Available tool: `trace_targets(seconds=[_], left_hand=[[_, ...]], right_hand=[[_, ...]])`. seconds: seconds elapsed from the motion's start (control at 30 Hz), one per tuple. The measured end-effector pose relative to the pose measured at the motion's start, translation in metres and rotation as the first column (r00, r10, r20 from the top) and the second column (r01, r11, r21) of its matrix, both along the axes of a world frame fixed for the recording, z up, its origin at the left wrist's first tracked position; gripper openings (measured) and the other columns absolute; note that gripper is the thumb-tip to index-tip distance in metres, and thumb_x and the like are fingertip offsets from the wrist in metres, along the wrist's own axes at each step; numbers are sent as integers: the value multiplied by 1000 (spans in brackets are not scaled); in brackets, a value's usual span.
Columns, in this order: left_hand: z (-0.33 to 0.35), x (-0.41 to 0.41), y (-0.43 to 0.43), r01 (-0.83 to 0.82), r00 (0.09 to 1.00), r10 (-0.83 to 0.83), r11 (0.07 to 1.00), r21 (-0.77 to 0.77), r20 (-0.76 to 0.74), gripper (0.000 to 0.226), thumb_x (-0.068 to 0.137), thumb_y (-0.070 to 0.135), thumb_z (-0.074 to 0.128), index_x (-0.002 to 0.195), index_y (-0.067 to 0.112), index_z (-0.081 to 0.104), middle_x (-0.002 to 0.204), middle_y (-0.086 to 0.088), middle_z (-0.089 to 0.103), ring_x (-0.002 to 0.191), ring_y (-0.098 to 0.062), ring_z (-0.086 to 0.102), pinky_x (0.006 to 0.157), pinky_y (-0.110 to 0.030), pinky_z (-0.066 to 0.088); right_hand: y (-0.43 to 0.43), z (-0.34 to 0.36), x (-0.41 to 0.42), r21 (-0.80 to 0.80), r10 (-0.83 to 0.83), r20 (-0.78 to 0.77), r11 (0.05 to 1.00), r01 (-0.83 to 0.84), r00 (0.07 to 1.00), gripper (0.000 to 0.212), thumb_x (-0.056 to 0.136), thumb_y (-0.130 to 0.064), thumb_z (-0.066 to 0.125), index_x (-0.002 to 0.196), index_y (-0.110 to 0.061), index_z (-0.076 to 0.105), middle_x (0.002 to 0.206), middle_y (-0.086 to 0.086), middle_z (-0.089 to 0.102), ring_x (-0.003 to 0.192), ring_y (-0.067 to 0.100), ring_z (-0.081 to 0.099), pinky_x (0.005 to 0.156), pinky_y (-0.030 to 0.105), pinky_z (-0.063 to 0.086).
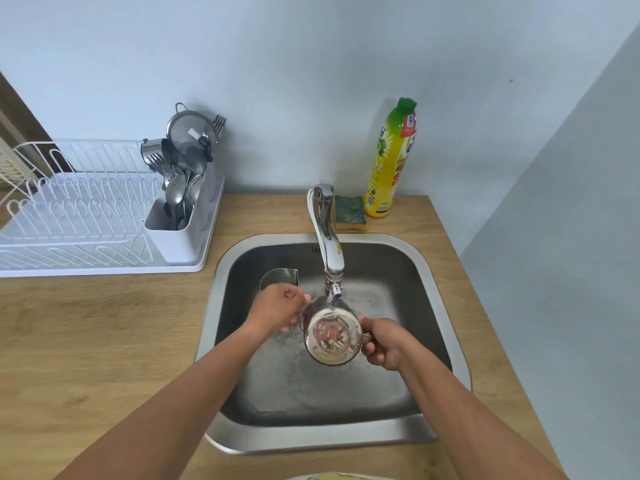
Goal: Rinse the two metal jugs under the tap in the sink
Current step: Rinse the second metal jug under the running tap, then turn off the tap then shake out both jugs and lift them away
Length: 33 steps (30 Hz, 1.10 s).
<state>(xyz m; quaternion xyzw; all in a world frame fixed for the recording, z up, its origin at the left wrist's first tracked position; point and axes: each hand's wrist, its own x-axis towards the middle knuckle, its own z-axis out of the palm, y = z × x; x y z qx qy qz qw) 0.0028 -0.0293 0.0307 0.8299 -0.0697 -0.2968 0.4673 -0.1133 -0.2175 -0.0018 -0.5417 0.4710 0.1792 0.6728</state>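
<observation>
Jugs: two, metal. First jug (331, 336) tipped base toward camera under tap (329, 233), over sink (429, 271). Second jug (278, 278) upright in sink, back left. Wooden table (104, 323), pale wall. Right hand (382, 342) closed on first jug's handle; left hand (280, 308) curled against its side.

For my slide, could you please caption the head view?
Both hands, left hand and right hand, tilt a metal jug under the tap; second jug waits in the sink.
</observation>
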Motion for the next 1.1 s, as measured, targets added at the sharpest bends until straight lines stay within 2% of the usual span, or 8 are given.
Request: trace_targets(seconds=[0.1, 0.23, 0.33, 0.47, 0.57, 0.87, 1.0, 1.1], left_hand=[[24, 18, -8, 29, 944, -55, 996, 84, 324, 32, 95, 29, 59, 125, 20, 62, 107, 2, 71, 87, -11, 65, 86, -35, 56], [67, 42, -34, 61, 750, -151, 985, 159, 645, 43, 100, 21, 47, 144, 23, 44, 143, 1, 51, 127, -18, 53, 101, -40, 46], [90, 64, -62, 166, 602, -370, 925, 343, 708, 51, 103, 15, 37, 153, 21, 28, 160, 1, 29, 147, -21, 28, 114, -44, 34], [95, 89, -89, 230, 527, -607, 775, 588, 594, 53, 105, 23, 29, 156, 19, 15, 165, 3, 11, 153, -24, 3, 121, -49, 18], [91, 93, -94, 234, 519, -672, 706, 669, 528, 54, 105, 29, 28, 156, 18, 14, 166, 5, 9, 153, -24, 2, 121, -52, 16], [76, 87, -86, 259, 559, -631, 750, 609, 539, 51, 106, 36, 24, 155, 26, 24, 164, 8, 16, 153, -20, 5, 120, -51, 17], [75, 90, -81, 355, 707, -514, 852, 384, 486, 50, 105, 34, 31, 154, 27, 24, 164, 3, 18, 153, -20, 0, 121, -47, 18], [65, 73, -60, 210, 784, -273, 962, 176, 558, 52, 103, 30, 41, 153, 24, 27, 161, -1, 28, 151, -20, 16, 120, -48, 24]], right_hand=[[0, -2, -1, 26, -7, -6, 1000, 7, 1000, 28, 103, -29, 43, 79, -16, 51, 46, -4, 44, 29, 5, 36, 28, 11, 19], [2, 1, -3, 0, 26, 7, 1000, -26, 1000, 34, 103, -32, 44, 76, -14, 52, 45, -3, 45, 31, 8, 37, 30, 12, 20], [2, 5, -5, -59, 48, 20, 997, -47, 999, 37, 103, -33, 43, 76, -12, 54, 47, -1, 49, 31, 10, 39, 32, 13, 20], [1, 8, -7, -98, 55, 39, 994, -51, 998, 36, 103, -35, 42, 78, -11, 55, 54, 2, 47, 32, 11, 39, 34, 13, 21], [-1, 9, -10, -92, 39, 63, 995, -33, 997, 36, 103, -35, 43, 78, -12, 55, 54, 2, 45, 32, 11, 38, 35, 13, 21], [3, 12, -14, -91, 20, 67, 996, -14, 998, 36, 103, -35, 43, 77, -12, 56, 53, 1, 45, 32, 11, 38, 34, 14, 21], [5, 18, -13, -107, 33, 66, 994, -25, 997, 38, 103, -35, 43, 76, -12, 57, 50, -1, 46, 32, 11, 38, 35, 13, 21], [3, 20, -13, -168, 44, 78, 985, -31, 996, 38, 102, -37, 42, 81, -11, 59, 51, 1, 50, 34, 14, 43, 38, 16, 22]])
